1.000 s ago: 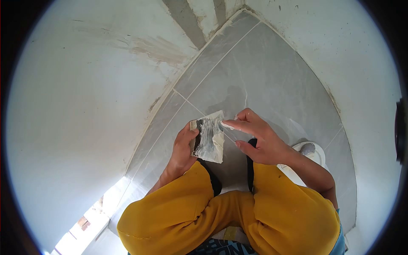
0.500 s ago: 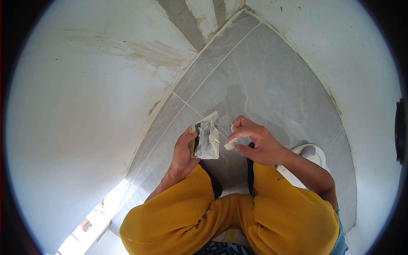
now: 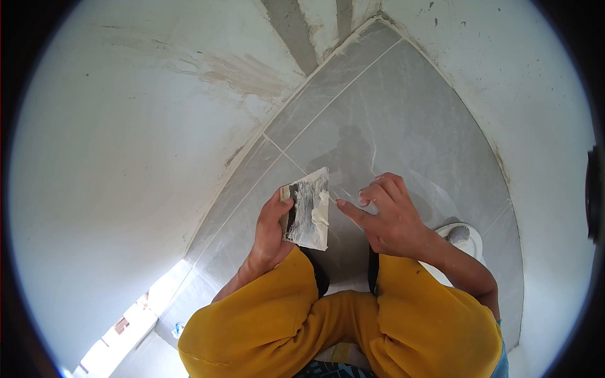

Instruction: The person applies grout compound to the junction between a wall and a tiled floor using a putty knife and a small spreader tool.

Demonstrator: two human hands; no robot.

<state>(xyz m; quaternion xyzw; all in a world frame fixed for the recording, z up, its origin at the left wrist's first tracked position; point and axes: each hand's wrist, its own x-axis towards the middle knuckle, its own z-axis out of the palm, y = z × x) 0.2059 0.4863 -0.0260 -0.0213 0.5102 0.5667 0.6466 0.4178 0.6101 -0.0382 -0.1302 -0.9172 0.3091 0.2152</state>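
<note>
A flat rectangular plate (image 3: 307,211) smeared with white paste, dark near its left side, is gripped at its left edge by my left hand (image 3: 271,228). A thicker lump of paste (image 3: 320,216) clings near the plate's right edge. To the right of the plate, and apart from it, is my right hand (image 3: 394,216). Its index finger points toward the plate and the other fingers are bent, with white paste on the fingertips. I see no object held in it.
Grey floor tiles (image 3: 403,120) narrow to a corner between white walls (image 3: 145,138). Right of my knees stands a round white container (image 3: 476,242) with a grey lump (image 3: 457,235) in it. A bright opening (image 3: 120,327) lies at the lower left.
My right hand has turned and opened out from its pinch, and the white dab between its fingers no longer shows. The plate has tilted slightly in my left hand. The view has shifted a little.
</note>
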